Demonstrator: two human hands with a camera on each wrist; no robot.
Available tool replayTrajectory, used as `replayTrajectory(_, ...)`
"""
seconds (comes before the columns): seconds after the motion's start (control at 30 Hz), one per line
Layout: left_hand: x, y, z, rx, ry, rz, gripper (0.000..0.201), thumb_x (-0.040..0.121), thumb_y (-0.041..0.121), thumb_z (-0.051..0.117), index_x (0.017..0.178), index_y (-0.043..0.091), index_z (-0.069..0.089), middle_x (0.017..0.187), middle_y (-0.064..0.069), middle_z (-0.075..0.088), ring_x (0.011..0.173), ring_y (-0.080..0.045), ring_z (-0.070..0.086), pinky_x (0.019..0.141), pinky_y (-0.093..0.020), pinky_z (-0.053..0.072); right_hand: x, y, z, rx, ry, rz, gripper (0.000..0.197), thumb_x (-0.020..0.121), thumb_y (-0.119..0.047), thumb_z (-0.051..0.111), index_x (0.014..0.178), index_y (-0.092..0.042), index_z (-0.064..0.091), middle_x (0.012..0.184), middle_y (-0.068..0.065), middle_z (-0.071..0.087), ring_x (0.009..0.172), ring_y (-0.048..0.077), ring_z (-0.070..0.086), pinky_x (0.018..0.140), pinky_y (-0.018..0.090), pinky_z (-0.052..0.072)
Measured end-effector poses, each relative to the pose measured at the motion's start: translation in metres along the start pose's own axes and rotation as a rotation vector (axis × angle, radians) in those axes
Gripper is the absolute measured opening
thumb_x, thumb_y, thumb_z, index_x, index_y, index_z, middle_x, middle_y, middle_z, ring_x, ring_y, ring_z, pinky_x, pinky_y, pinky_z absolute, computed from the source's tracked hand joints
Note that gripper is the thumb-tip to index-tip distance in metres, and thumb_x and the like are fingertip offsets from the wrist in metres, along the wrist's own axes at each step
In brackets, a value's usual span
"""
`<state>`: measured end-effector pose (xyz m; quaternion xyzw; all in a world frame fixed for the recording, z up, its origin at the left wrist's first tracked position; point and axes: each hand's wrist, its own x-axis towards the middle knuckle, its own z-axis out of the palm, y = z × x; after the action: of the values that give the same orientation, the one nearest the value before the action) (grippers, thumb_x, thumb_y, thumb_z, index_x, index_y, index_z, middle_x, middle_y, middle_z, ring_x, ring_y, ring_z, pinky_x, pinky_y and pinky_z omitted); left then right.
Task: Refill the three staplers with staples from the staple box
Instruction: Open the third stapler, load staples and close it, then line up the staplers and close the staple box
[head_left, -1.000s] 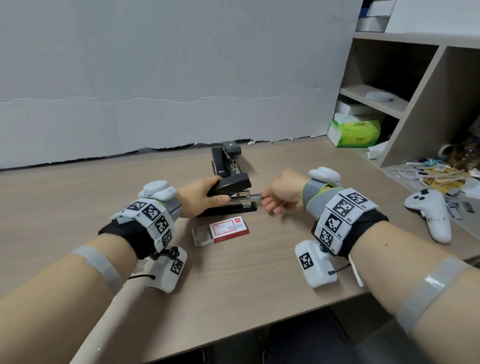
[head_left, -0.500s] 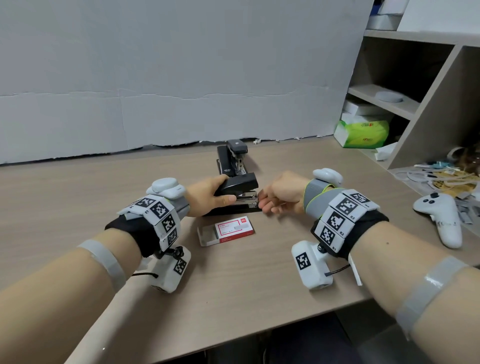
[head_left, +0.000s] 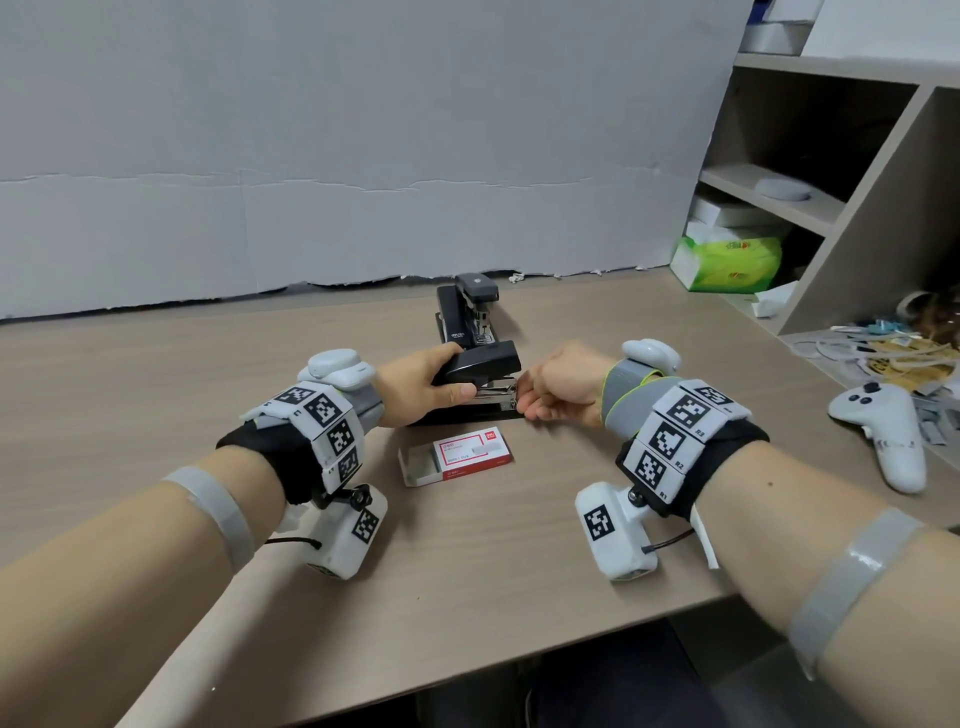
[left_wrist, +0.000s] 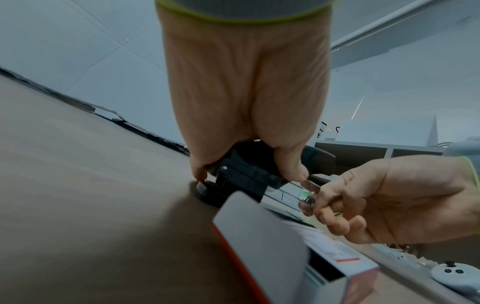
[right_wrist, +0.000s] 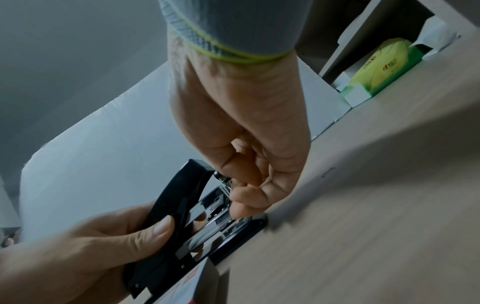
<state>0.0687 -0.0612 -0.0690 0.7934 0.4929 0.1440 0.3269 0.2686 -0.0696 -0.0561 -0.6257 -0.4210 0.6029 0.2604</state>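
Staplers, three; staple box, one.

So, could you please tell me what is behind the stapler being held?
Behind the held stapler, two more black staplers sit close together on the desk. Their near ends are hidden by it and the left hand.

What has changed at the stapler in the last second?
The right hand pushed the metal staple tray, which stuck out a second ago, back into the front stapler. The left hand still grips its top; the staple box stayed put.
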Motion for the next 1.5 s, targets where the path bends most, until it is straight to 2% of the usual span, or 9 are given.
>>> replayTrajectory(0.27, 0.001, -0.004, -0.002, -0.054, 0.008, -0.002, 0.036, 0.094, 0.032, 0.059, 0.123, 0.013, 0.052, 0.113, -0.01, 0.066, 0.106, -0.029, 0.062, 0.095, -0.045, 0.049, -0.006, -0.004, -0.005, -0.175, -0.068, 0.058, 0.032, 0.093, 0.004, 0.027, 0.078, -0.017, 0.045, 0.059, -0.002, 0.036, 0.052, 0.008, 0.032, 0.04, 0.011, 0.03)
replayTrajectory(0.5, 0.004, 0.002, -0.005, 0.089, -0.021, -0.047, 0.04, 0.095, 0.034, 0.057, 0.132, 0.022, 0.048, 0.113, 0.0, 0.065, 0.102, -0.02, 0.061, 0.088, -0.032, 0.046, -0.002, -0.014, -0.015, -0.204, 0.281, -0.182, 0.005, 0.083, -0.011, 0.058, 0.083, -0.006, 0.057, 0.074, 0.01, 0.053, 0.059, 0.025, 0.047, 0.05, 0.027, 0.038)
replayTrajectory(0.73, 0.004, 0.005, -0.011, 0.256, -0.058, -0.054, 0.038, 0.089, 0.03, 0.065, 0.124, 0.022, 0.053, 0.11, 0.0, 0.066, 0.099, -0.022, 0.062, 0.091, -0.038, 0.048, 0.002, -0.012, 0.001, -0.358, 0.073, -0.192, 0.038, 0.079, -0.049, 0.067, 0.098, -0.016, 0.064, 0.078, 0.001, 0.051, 0.062, 0.015, 0.046, 0.051, 0.024, 0.033)
replayTrajectory(0.87, -0.004, -0.003, -0.032, 0.35, -0.08, -0.072, 0.028, 0.083, 0.023, 0.072, 0.108, 0.02, 0.059, 0.107, -0.006, 0.063, 0.09, -0.023, 0.057, 0.076, -0.031, 0.044, 0.006, -0.012, 0.013, -0.407, -0.133, -0.181, 0.038, 0.079, -0.045, 0.072, 0.102, -0.016, 0.065, 0.093, 0.003, 0.065, 0.073, 0.015, 0.061, 0.054, 0.025, 0.047)
replayTrajectory(0.97, -0.005, -0.015, -0.055, 0.505, 0.103, -0.182, 0.061, 0.078, 0.032, 0.077, 0.134, 0.025, 0.053, 0.123, -0.008, 0.052, 0.108, -0.029, 0.056, 0.093, -0.037, 0.046, 0.004, -0.018, 0.021, -0.321, -0.27, -0.181, 0.018, 0.087, -0.027, 0.069, 0.086, -0.011, 0.062, 0.082, 0.012, 0.062, 0.063, 0.023, 0.058, 0.056, 0.027, 0.046)
replayTrajectory(1.07, -0.008, -0.023, -0.067, 0.516, 0.341, -0.359, 0.041, 0.091, 0.028, 0.06, 0.13, 0.016, 0.054, 0.121, -0.013, 0.058, 0.108, -0.033, 0.057, 0.092, -0.038, 0.046, 0.006, -0.021, 0.023, -0.357, -0.193, -0.209, 0.012, 0.086, -0.007, 0.062, 0.094, 0.003, 0.061, 0.089, 0.022, 0.068, 0.089, 0.04, 0.07, 0.086, 0.049, 0.057)
replayTrajectory(1.13, -0.011, -0.02, -0.063, 0.419, 0.345, -0.465, 0.023, 0.098, 0.027, 0.046, 0.106, 0.01, 0.06, 0.101, -0.016, 0.065, 0.093, -0.034, 0.063, 0.082, -0.035, 0.05, 0.009, -0.021, 0.024, -0.37, -0.167, -0.215, 0.004, 0.083, 0.0, 0.059, 0.085, 0.003, 0.061, 0.091, 0.026, 0.067, 0.094, 0.04, 0.07, 0.09, 0.052, 0.055)
replayTrajectory(1.37, -0.02, 0.001, -0.044, -0.326, 0.214, -0.538, 0.068, 0.086, 0.073, 0.038, 0.088, 0.014, 0.071, 0.087, -0.013, 0.071, 0.083, -0.035, 0.07, 0.08, -0.046, 0.059, 0.0, -0.034, 0.05, -0.247, -0.218, -0.405, 0.02, 0.088, 0.002, 0.052, 0.102, 0.009, 0.063, 0.097, 0.026, 0.068, 0.087, 0.029, 0.067, 0.078, 0.043, 0.059)
replayTrajectory(1.5, -0.022, 0.006, -0.053, -0.476, 0.093, -0.504, 0.03, 0.096, 0.035, 0.05, 0.087, 0.009, 0.063, 0.088, -0.015, 0.066, 0.077, -0.027, 0.064, 0.074, -0.04, 0.056, -0.007, -0.045, 0.071, -0.389, -0.314, -0.45, 0.022, 0.086, 0.001, 0.051, 0.102, 0.014, 0.061, 0.093, 0.02, 0.062, 0.1, 0.032, 0.068, 0.075, 0.038, 0.059)
